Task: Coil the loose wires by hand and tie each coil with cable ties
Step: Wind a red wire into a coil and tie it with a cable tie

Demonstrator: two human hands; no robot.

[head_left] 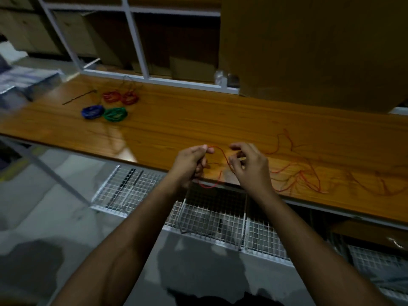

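At the far left of the wooden counter (167,120), whose glossy top shows a streaky grain, lies a thin dark cable tie (79,97), straight and slanted. Just right of it sit four round, flat wire coils in a loose cluster: a blue coil (92,111) touching a green coil (115,114) in front, and two red coils (121,97) side by side behind them, with a loop of thin dark wire rising from the right one.

Below the counter's front edge, white wire-mesh baskets (212,215) with a fine square grid hang in a row.

Near the middle, both bare forearms reach up from the bottom of the view to the counter's front edge. The left hand (191,162) is curled into a loose fist, thumb and forefinger pinching the thin red wire (223,155) at the top of an arch. From that pinch the wire curves down to the right hand (249,166), whose fingers are bent inward around it, the fingertips pinching the strand; a slack loop of the same wire sags below the counter's edge between the two hands.

To the right of the hands, the rest of the red wire sprawls across the counter in loose, tangled curls, blurred towards the far right. Behind it stands a large plain cardboard box (309,47), and a white metal shelf frame (136,40) runs along the back.
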